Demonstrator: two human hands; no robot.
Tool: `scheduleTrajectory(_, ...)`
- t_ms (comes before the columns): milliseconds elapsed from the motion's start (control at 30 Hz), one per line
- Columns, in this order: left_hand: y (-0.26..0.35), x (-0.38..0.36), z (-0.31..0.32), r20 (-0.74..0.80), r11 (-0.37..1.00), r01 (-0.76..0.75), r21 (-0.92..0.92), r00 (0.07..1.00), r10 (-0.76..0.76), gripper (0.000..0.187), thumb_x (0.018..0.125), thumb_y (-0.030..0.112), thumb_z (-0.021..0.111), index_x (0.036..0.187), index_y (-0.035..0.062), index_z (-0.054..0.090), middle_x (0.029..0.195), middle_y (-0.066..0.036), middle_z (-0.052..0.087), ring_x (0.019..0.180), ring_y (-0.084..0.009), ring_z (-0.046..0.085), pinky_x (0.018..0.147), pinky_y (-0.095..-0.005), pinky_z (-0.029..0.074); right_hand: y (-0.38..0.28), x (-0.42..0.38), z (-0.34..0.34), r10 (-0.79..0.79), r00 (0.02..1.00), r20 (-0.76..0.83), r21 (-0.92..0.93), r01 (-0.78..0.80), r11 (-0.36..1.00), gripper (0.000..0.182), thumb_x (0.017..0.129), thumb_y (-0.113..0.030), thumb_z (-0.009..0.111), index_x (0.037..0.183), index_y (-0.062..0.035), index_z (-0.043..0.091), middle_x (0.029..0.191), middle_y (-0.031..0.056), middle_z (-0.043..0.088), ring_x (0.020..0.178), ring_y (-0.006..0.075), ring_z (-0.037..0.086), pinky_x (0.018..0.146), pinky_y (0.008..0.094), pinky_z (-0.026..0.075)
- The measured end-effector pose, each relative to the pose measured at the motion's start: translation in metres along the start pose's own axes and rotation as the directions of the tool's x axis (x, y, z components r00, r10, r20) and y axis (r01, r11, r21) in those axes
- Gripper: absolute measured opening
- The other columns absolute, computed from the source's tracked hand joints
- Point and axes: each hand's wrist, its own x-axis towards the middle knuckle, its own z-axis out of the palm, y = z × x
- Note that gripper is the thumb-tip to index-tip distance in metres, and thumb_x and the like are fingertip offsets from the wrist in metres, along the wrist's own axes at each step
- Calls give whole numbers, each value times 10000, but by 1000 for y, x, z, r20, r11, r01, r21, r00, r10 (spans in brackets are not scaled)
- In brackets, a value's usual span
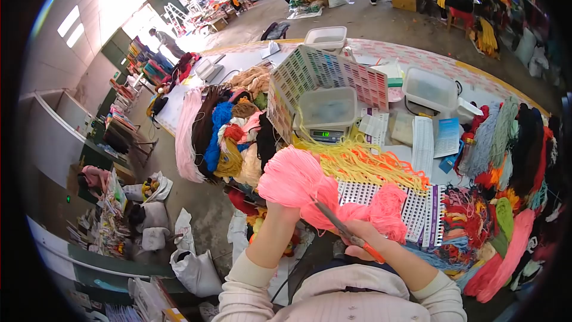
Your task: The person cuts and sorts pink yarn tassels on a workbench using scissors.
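Note:
A thick bundle of bright pink yarn [291,177] is gathered up in front of my chest. My left hand [282,212] is closed around it from below, most of its fingers hidden by the strands. In my right hand [364,234] are scissors [332,216] with dark blades and orange-red handles. The blade tips touch the pink yarn near its narrowed middle. More of the pink yarn trails right, over a spiral-bound chart [424,214] with rows of small samples. Yellow and orange strands [369,164] lie just beyond.
Behind the strands, a clear plastic tub [328,107] sits on a digital scale [328,135], beside a white lattice basket [310,62]. Coloured yarn piles [223,128] flank me, with more skeins [503,232] at right. Another tub [430,89] stands farther right. Other people are in the background.

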Motion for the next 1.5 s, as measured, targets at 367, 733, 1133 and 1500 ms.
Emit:
scheduleTrajectory(367, 102, -37, -11, -68, 950, -210, 231, 971, 231, 365, 858, 336, 328, 1085, 67, 422, 1040, -86, 481, 984, -213, 447, 886, -364, 348, 19, -20, -4, 274, 887, -371, 382, -123, 916, 443, 675, -343, 598, 959, -41, 443, 613, -32, 382, 531, 61, 373, 483, 208, 313)
scheduleTrajectory(733, 25, -49, -103, -91, 987, -153, 58, 983, 157, 444, 868, 390, 287, 954, 26, 527, 801, -70, 557, 794, -191, 483, 865, -356, 359, 34, -23, 18, 407, 907, -104, -112, -418, 902, 354, 600, -129, 670, 890, -32, 494, 641, 67, 450, 568, 155, 434, 535, 281, 376)
scheduleTrajectory(1133, 31, -59, -54, 256, -705, -118, 700, 962, 93, 471, 708, 239, 544, 1113, 28, 427, 1216, -160, 352, 1149, -303, 311, 922, -451, 222, -33, 23, 41, 145, 925, 350, -102, -116, 988, 564, 687, -509, 546, 960, -22, 468, 741, 82, 454, 653, 217, 417, 614, 323, 367)
scheduleTrajectory(1500, 2, -47, -47, 316, -708, -225, 669, 949, -3, 457, 756, 325, 479, 1092, 16, 459, 1232, -219, 317, 1201, -303, 233, 960, -434, 169, -31, -18, 34, 316, 880, 356, -64, -314, 947, 621, 707, -600, 451, 942, -26, 473, 636, 67, 451, 588, 228, 451, 551, 318, 375)
